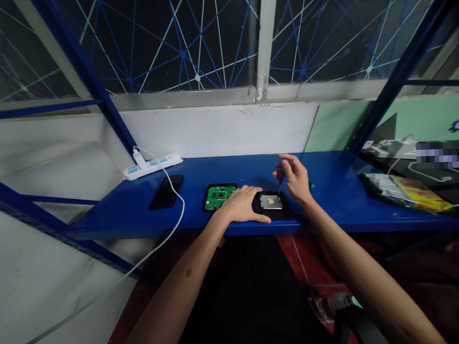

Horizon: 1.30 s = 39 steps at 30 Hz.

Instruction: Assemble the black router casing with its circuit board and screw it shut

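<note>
A black housing (pixel 279 211) with a silver metal plate (pixel 271 202) inside lies near the front edge of the blue table. A small yellowish pad sits in the middle of the plate. My left hand (pixel 241 204) rests on the housing's left side with its fingers spread and thumb along the near edge. In my right hand (pixel 293 177) a thin screwdriver (pixel 279 186) is pinched, pointing down at the plate's upper right corner. To the left, a green circuit board (pixel 219 196) lies in a black case, partly covered by my left hand.
A black phone (pixel 166 192) lies at the left, crossed by a white cable (pixel 181 214) from a power strip (pixel 154 166). A small green object (pixel 312 185) is behind my right wrist. At the right lies a colourful packet (pixel 407 192). Blue posts frame the table.
</note>
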Motion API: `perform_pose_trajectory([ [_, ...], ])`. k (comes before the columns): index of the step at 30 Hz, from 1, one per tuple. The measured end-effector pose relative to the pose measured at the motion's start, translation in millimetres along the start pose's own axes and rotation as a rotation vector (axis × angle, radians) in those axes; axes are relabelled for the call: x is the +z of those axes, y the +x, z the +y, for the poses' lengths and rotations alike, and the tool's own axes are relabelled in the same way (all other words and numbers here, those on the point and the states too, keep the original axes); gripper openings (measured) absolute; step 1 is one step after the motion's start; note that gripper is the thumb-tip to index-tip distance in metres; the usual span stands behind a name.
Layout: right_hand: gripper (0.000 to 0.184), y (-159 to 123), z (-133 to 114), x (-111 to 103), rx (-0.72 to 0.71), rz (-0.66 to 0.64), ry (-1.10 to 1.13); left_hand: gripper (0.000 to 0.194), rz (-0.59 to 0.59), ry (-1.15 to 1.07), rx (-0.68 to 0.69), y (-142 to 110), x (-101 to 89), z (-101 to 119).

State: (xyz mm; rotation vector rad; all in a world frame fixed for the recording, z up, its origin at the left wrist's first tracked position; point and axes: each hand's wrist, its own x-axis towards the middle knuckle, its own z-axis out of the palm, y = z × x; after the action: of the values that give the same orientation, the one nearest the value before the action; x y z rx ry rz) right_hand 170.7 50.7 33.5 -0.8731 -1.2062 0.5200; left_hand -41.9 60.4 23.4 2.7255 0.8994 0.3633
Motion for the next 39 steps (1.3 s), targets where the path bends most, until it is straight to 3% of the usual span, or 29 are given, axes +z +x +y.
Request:
perform_pose_trajectory([
  [9,0.031,-3,0,-13,0.073,0.047,0.094,0.104,-0.007,0.008,-0.001,0,-0.5,0],
  [17,0.031,-2,-10,-2,0.005,0.037,-0.002,0.104,0.004,0.018,0.01,0,1.1,-1],
  [26,0.03,-10,-10,-2,0.033,-0.014,0.033,0.104,-0.002,0.001,0.005,0,0.3,0],
  [39,0.031,-5,-14,-1,-0.007,0.018,-0.049,0.103,0.008,-0.004,0.002,-1,-0.7,2],
])
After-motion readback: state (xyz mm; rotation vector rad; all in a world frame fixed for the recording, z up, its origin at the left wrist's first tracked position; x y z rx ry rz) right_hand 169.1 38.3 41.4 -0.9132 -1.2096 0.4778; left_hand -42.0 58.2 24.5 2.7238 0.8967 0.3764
